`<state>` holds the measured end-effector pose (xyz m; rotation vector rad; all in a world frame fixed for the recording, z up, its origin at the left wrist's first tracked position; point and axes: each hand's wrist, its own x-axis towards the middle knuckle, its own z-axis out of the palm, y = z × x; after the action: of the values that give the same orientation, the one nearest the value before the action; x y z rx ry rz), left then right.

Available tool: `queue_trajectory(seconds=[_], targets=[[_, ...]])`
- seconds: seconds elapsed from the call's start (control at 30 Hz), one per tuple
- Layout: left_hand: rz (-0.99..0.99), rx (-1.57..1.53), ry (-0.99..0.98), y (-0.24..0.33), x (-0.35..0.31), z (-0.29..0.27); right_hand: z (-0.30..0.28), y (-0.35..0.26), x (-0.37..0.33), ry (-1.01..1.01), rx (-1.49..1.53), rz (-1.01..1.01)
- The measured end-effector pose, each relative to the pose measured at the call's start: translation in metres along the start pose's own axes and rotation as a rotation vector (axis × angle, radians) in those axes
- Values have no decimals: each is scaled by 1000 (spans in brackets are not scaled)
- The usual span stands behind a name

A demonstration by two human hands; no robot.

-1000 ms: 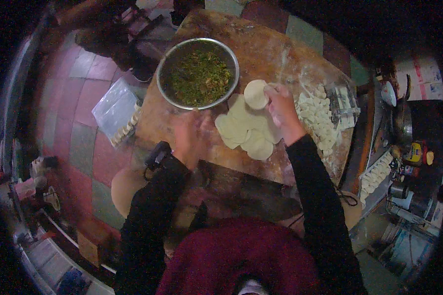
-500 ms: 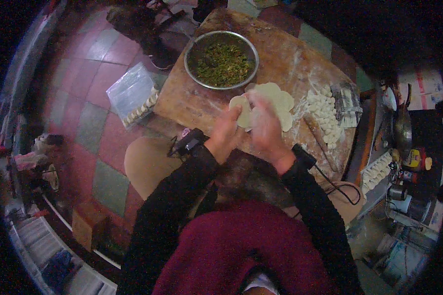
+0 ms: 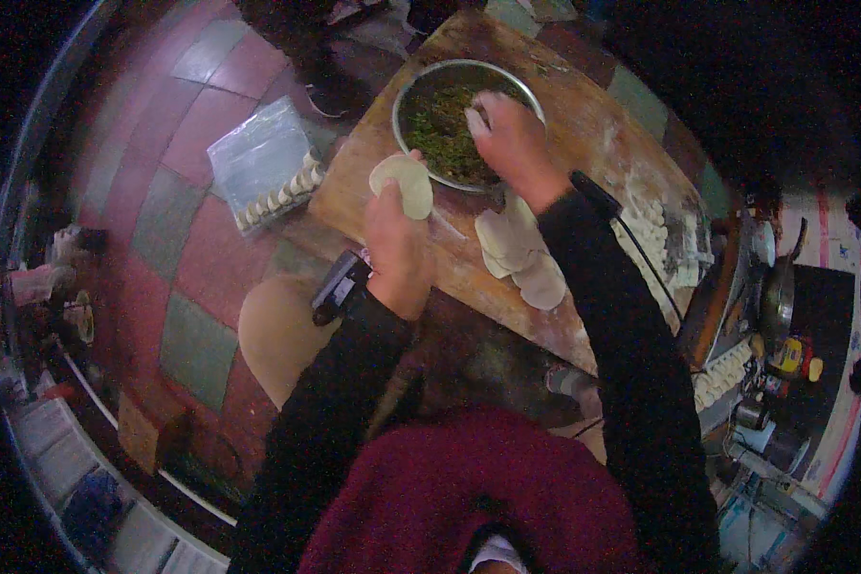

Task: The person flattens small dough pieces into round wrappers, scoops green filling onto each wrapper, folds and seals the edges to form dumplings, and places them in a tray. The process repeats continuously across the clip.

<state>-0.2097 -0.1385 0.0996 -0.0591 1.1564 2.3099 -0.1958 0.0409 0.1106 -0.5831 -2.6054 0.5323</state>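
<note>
A round, pale dough wrapper [image 3: 408, 184] lies across the fingers of my left hand [image 3: 396, 251], its thumb pressed on top. This hand is just left of a metal bowl [image 3: 470, 63] of chopped green filling [image 3: 440, 142]. Over the bowl is my right hand [image 3: 517, 151], fingers curled and bunched together at the filling, their tips whitish. Whatever is between those fingertips is hidden. Several more wrappers [image 3: 517, 251] lie overlapping on the floury wooden board [image 3: 584, 124], below my right wrist.
Small dough pieces [image 3: 652, 218] sit at the board's right, partly behind my right sleeve. A clear-covered tray [image 3: 251, 153] with a row of dumplings [image 3: 285, 191] is left of the board. More dumplings [image 3: 724, 375] stand at the right, near a pan [image 3: 783, 287].
My hands have moved apart. The left has gone left with the wrapper, and the right has moved up over the bowl to the filling. The view has shifted slightly.
</note>
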Motion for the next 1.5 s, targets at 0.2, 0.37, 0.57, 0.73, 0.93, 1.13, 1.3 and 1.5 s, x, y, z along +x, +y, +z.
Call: queue_trajectory(seconds=[0.2,0.37,0.57,0.73,0.93,1.13,1.3,1.5], targets=[[-29,-127,71,-3,16,-25,70,-14,73,-155,-176,44],[-197,-173,-35,-12,23,-28,50,24,60,-156,91,-86],[-257,-117,36,-13,35,-22,-35,41,8,-401,790,577],[-270,-152,144,-1,31,-37,-65,30,11,-448,755,611],[-168,-170,154,6,27,-44,-49,33,28,-368,513,514],[-101,-212,174,2,27,-46,-2,34,64,-130,-32,174],[-145,-240,215,0,28,-51,45,-19,85,-313,130,-438],[-160,-192,167,-8,30,-63,7,-31,8,-825,474,-610]])
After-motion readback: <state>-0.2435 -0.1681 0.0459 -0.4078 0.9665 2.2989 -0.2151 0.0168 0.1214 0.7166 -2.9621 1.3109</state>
